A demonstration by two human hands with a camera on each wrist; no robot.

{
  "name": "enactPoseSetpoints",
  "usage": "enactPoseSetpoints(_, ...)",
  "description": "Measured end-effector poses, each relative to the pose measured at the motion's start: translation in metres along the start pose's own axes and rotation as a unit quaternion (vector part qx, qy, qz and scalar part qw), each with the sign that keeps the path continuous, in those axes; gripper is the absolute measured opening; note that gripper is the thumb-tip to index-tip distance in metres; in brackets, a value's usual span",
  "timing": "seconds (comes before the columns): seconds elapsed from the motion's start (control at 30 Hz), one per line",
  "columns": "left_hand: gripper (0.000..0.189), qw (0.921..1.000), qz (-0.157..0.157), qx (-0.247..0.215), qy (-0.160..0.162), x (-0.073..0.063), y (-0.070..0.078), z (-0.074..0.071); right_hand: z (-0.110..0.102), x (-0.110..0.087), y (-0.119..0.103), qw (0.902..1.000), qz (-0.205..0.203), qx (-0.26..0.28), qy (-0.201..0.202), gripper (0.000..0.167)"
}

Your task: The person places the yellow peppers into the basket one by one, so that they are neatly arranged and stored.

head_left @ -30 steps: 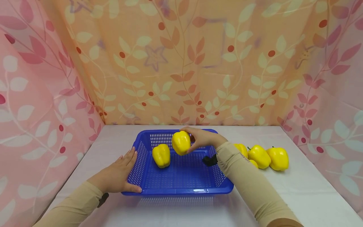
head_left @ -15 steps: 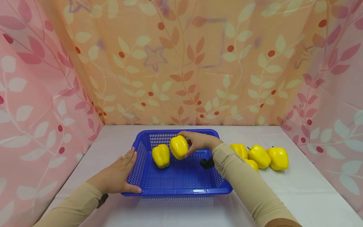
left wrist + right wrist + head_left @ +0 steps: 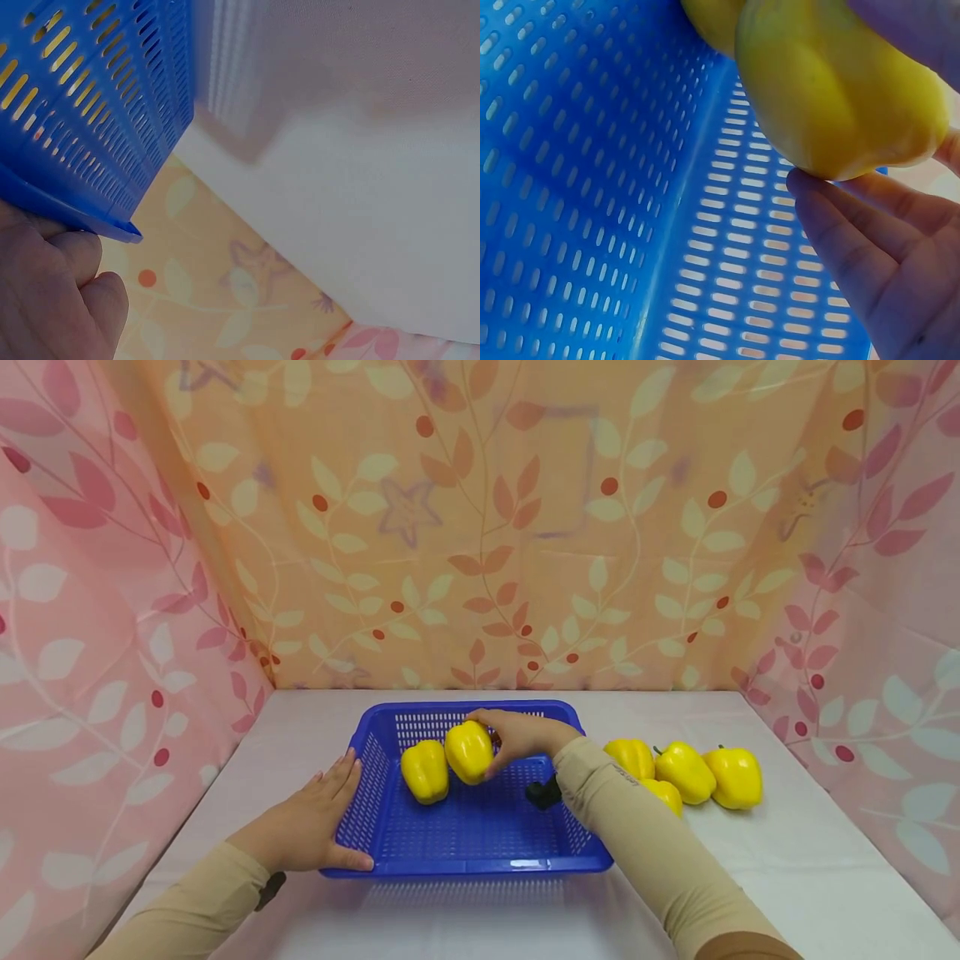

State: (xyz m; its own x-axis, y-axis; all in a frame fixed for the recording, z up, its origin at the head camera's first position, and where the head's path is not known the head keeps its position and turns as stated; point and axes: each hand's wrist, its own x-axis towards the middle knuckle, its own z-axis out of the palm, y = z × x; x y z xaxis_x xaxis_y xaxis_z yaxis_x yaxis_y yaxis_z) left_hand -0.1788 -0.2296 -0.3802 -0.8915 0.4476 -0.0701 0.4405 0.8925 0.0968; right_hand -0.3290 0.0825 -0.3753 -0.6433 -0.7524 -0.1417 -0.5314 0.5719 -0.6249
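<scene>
Slightly lower and further left than a second ago, the yellow pepper (image 3: 469, 753) is just below mid-frame inside the blue basket (image 3: 442, 867), pinched by the right hand (image 3: 517, 732) close beside another pepper (image 3: 425, 772); the left hand (image 3: 318, 818) lies along the basket's left side, fingers extended. Placing seems in hand — next likely calls for settling it, then releasing.

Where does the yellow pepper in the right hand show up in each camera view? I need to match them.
Head: held pepper in the right hand, just below centre.
Left wrist: yellow shows through the blue basket, upper left; can't tell whether it's this pepper.
Right wrist: upper right, large.
Shared landmark: the blue basket.
</scene>
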Motion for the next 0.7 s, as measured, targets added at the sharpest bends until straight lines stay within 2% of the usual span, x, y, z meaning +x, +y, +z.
enactPoseSetpoints(0.43, 0.13, 1.0, 0.002, -0.002, 0.001, 0.0, 0.0, 0.0, 0.007, 0.012, 0.004, 0.9982, 0.016, -0.056, 0.017, 0.084)
enactPoseSetpoints(0.7, 0.13, 1.0, 0.005, -0.002, 0.002, 0.0, 0.0, 0.0, 0.014, 0.019, 0.008, 0.9979, -0.007, -0.063, 0.013, 0.082)
